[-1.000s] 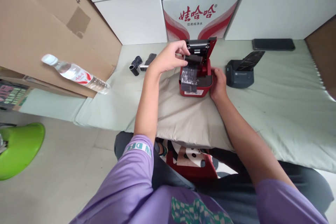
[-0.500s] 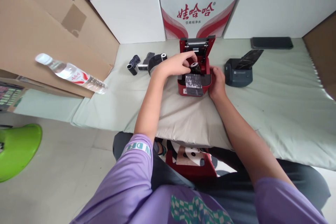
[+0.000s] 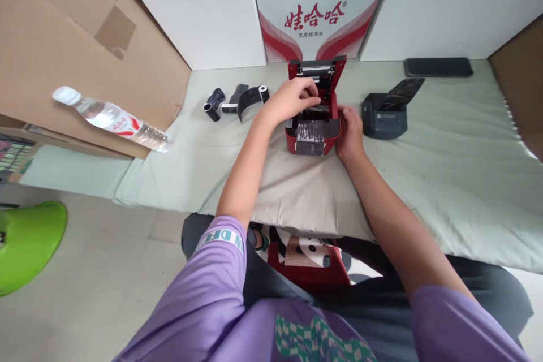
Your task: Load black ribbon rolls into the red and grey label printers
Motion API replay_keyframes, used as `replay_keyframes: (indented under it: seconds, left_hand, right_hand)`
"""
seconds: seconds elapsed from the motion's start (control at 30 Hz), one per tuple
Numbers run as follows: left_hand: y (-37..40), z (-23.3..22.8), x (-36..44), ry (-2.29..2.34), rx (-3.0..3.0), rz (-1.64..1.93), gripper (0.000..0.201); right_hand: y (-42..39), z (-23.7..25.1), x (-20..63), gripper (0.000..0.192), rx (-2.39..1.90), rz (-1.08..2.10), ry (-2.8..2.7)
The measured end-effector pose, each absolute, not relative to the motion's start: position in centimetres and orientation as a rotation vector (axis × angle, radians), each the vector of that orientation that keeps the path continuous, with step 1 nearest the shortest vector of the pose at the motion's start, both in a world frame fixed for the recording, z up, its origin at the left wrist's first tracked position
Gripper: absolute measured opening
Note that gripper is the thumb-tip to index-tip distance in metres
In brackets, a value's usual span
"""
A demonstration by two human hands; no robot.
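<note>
A small red and black receipt printer (image 3: 292, 142) stands on the cloth-covered surface with its lid (image 3: 338, 72) tipped up. My left hand (image 3: 294, 99) reaches into it from the left, fingers bent and closed around a black paper roll (image 3: 313, 113) lying in the compartment, largely covered by the hand. A dark printed strip of paper (image 3: 310, 138) hangs over the printer's front edge. Against the printer's right side, my right hand (image 3: 351, 131) is curled and grips the body; some of its fingertips are hidden behind it.
Left of the printer lie several black paper rolls (image 3: 253, 98). A dark card-shaped device in a cradle (image 3: 385, 119) stands to the right, and a black phone-like slab (image 3: 438, 67) lies behind it. A water bottle (image 3: 114, 119) leans by a cardboard box (image 3: 139, 56). White cartons (image 3: 212, 28) line the back.
The paper roll has tipped from upright to lying in the printer's compartment, and my left hand has shifted slightly with it. My right hand keeps its hold on the printer.
</note>
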State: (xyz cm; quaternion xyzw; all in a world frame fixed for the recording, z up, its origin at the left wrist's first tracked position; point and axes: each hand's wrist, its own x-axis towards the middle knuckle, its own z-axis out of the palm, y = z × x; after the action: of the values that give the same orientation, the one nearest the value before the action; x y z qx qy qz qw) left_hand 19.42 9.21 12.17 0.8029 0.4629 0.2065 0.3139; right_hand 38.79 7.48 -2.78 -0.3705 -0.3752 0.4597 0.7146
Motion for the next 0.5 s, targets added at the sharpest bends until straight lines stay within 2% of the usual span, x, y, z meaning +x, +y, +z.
replay_keyframes:
  seconds: [0.23,0.5]
  left_hand:
    - [9.09,12.39,19.74,1.142,2.256,0.229,0.037]
    - [9.26,12.34,19.74,1.331,2.384,0.261,0.048]
  right_hand:
    - [7.6,-2.99,39.0,0.045,-0.829,1.015,-0.87]
    - [7.65,-3.03,38.95,0.046,-0.825,1.016,-0.855]
